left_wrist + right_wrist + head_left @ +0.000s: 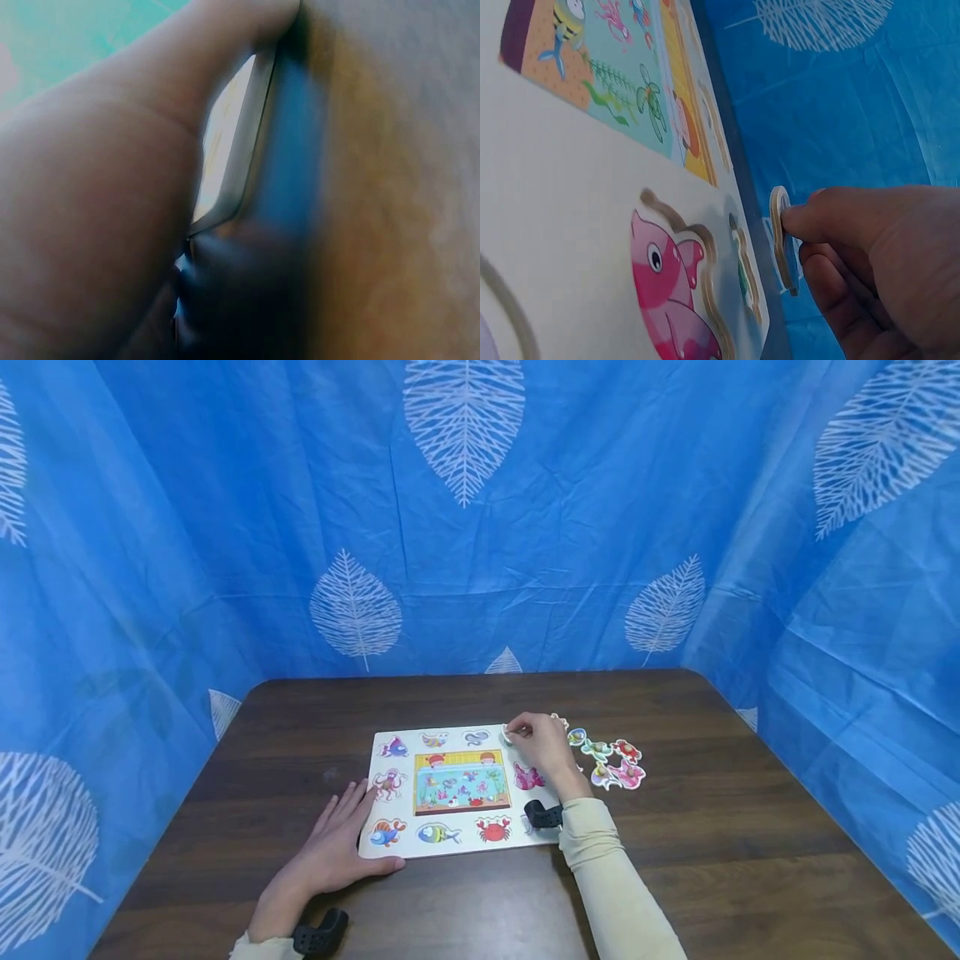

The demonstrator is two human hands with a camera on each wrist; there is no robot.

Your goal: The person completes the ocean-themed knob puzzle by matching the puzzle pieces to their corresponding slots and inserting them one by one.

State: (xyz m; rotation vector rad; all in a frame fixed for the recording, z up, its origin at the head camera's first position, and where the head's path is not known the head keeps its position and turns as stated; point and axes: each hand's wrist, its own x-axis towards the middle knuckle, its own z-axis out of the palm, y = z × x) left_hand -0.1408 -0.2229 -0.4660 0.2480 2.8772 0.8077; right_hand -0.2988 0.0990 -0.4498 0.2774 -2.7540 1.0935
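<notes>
A white puzzle board (468, 841) printed with sea animals lies on the table. Its left edge meets my left hand (333, 843), whose straight fingers lie beside it and whose thumb reaches along the front corner. Over the board's far right corner, my right hand (546, 747) pinches a thin wooden puzzle piece (779, 240) between thumb and fingers. The right wrist view shows that piece edge-on, so its picture is hidden. Below it are a narrow green-tinted recess (745, 277) and a pink fish recess (671, 300). Blur and the hand's base fill much of the left wrist view.
Several loose knobbed pieces lie right of the board, among them a pink one (628, 774), a red one (627, 750) and a green one (597, 749). The dark wooden table (720, 860) is surrounded by blue leaf-printed curtains (555, 552).
</notes>
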